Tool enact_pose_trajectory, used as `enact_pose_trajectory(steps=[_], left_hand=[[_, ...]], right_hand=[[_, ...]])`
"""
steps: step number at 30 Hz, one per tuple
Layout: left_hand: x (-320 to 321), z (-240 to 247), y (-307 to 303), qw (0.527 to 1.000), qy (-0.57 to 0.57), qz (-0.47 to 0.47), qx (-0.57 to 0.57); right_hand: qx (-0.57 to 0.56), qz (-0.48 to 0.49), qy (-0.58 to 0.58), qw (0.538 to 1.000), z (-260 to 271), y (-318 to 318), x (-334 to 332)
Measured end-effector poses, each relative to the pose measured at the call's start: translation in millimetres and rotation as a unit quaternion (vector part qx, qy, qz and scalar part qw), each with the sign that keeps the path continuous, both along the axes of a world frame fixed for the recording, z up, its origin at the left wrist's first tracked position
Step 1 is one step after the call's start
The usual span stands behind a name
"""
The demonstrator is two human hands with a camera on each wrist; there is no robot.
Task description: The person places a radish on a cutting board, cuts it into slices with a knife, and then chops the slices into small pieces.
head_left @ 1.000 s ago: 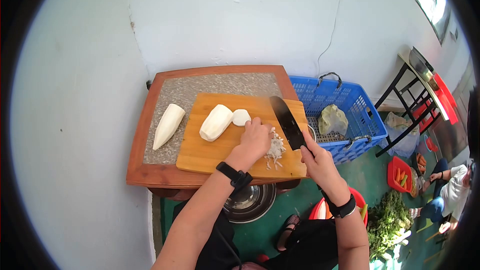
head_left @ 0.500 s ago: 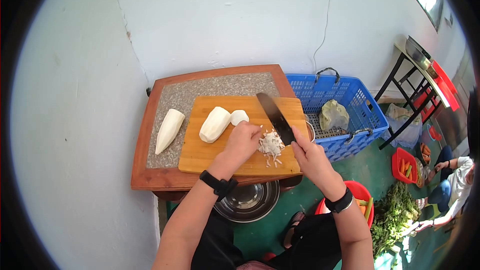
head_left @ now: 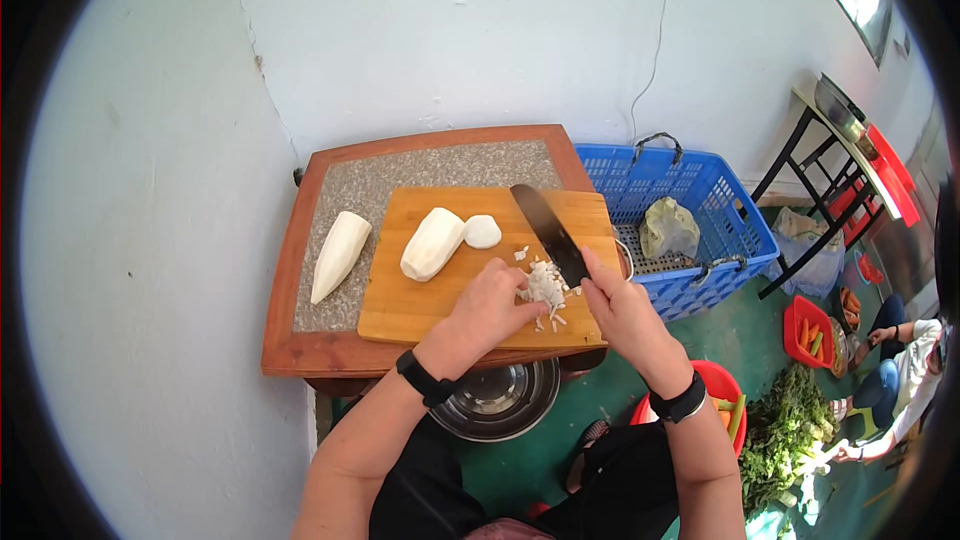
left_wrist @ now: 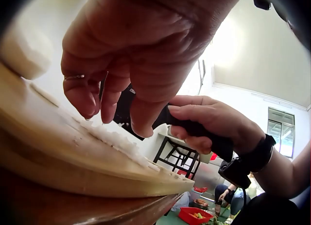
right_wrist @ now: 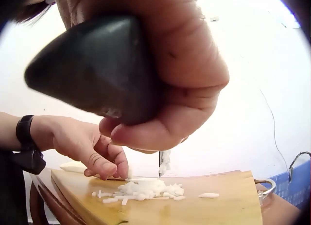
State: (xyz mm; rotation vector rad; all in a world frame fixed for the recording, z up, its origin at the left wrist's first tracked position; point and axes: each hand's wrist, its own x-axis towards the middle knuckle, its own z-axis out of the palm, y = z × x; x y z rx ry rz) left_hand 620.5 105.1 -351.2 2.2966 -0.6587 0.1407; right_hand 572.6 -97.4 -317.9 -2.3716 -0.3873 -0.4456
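Note:
In the head view, my right hand (head_left: 632, 312) grips the black handle of a broad dark kitchen knife (head_left: 548, 230), its blade slanting up and left over the wooden cutting board (head_left: 395, 318). Small white bits stick to the blade in the right wrist view. My left hand (head_left: 485, 308) has its fingers loosely bent, fingertips right at the left edge of a pile of chopped white radish (head_left: 547, 286). Behind that hand lie a round radish slice (head_left: 482, 232) and a thick peeled radish piece (head_left: 432, 244). A tapered peeled radish piece (head_left: 340, 256) lies left of the board.
The board rests on a small wood-framed table (head_left: 300, 352) against the wall. To its right stands a blue plastic basket (head_left: 745, 240) holding a plastic bag (head_left: 668, 230). A metal basin (head_left: 500, 400) is below the table's front edge. Another person (head_left: 905, 380) sits far right.
My left hand has drawn back from beside the round slice to the near left side of the chopped pile. The knife has shifted left, and a few bits now lie apart behind the pile.

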Motion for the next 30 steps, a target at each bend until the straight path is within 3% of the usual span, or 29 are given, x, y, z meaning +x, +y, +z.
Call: enact_pose_trajectory(steps=[1,4,10,13,15,23,25,30], left_hand=[[-1,1,-1,1.0,0.006,0.0,0.001],[-4,-3,-4,1.0,0.01,-0.01,-0.016],[-11,-7,-13,0.998,0.002,-0.047,-0.051],[-13,-11,-14,0.997,-0.006,-0.056,-0.051],[-11,-15,-15,0.997,-0.012,-0.057,-0.05],[14,-32,-12,0.989,-0.104,-0.002,-0.106],[19,-24,-10,0.992,-0.08,0.028,-0.091],[33,-16,-5,0.997,-0.024,0.054,-0.059]], right_hand=[[-0.008,0.015,-0.038,0.999,-5,0,2],[-0.031,0.003,0.061,0.998,0,5,-3],[-0.026,-0.02,0.089,0.995,12,8,-7],[-0.028,0.024,0.012,0.999,-3,7,0],[-0.045,0.005,0.04,0.998,-1,10,-2],[-0.006,-0.021,0.054,0.998,8,6,-5],[0.002,-0.042,0.094,0.995,20,11,-9],[-0.03,0.01,0.041,0.999,3,11,-4]])
